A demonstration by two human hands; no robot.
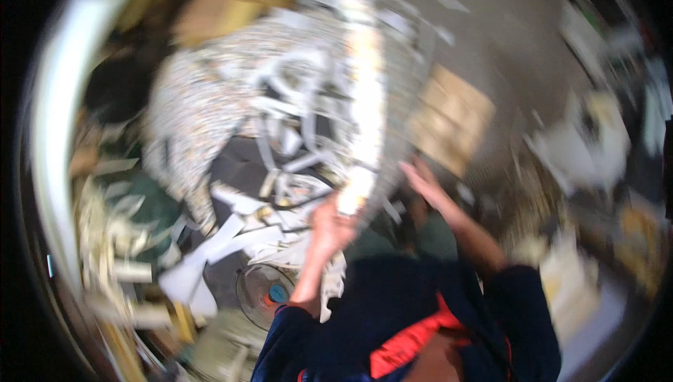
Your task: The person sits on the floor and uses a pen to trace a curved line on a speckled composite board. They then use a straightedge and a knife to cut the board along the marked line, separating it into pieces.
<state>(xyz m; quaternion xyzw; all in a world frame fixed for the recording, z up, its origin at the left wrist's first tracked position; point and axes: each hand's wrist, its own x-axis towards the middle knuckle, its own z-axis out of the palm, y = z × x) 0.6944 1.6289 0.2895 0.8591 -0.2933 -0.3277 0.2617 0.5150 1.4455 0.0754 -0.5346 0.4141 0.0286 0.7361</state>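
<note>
My left hand [331, 225] is closed around the near end of a long, bright white bundle or roll [366, 105] with a dark band around its lower part. The bundle points away from me, over a heap of white strips [287, 91]. Glare and motion blur hide what it is made of. To the right of it, my right hand [424, 180] is held out with its fingers stretched and apart, nothing in them. A brown cardboard piece [452, 121] lies just beyond that hand.
A large speckled grey sheet [196, 101] lies under the strips. At the left are pale offcuts [105, 249] and a dark green bundle [144, 217]. A round fan-like object with a blue centre [278, 293] stands near my left forearm. White plastic bags [585, 143] lie at the right.
</note>
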